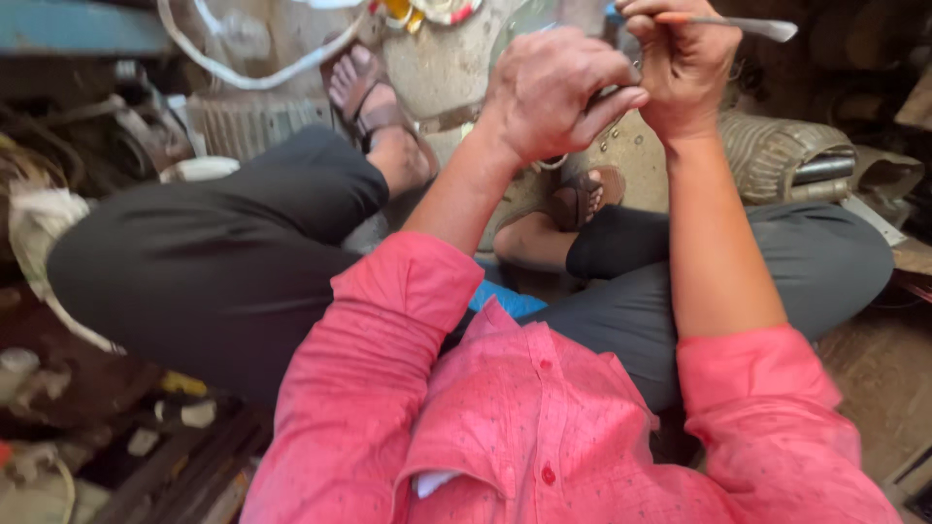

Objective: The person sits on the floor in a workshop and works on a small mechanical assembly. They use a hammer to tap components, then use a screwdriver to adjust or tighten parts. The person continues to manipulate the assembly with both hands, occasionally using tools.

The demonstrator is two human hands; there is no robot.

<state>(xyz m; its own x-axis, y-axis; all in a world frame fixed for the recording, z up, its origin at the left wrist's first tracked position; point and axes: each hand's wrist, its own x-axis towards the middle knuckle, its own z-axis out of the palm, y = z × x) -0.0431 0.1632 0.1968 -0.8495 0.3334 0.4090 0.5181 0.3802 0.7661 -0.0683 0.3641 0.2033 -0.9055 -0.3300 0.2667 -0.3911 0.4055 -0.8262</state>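
My left hand is raised at the top centre, fingers curled around something small that the hand hides. Right beside it, touching, my right hand grips a thin metal tool with an orange shaft and a flat silvery tip pointing right. Both hands work over a pale, dusty rounded metal part that stands between my feet. I sit with knees spread, in dark trousers, brown sandals and a pink shirt.
A ribbed grey metal piece lies at the right by my knee. A white hose or cable loops at the top left. Cluttered scrap, rags and small parts fill the left side and lower left floor.
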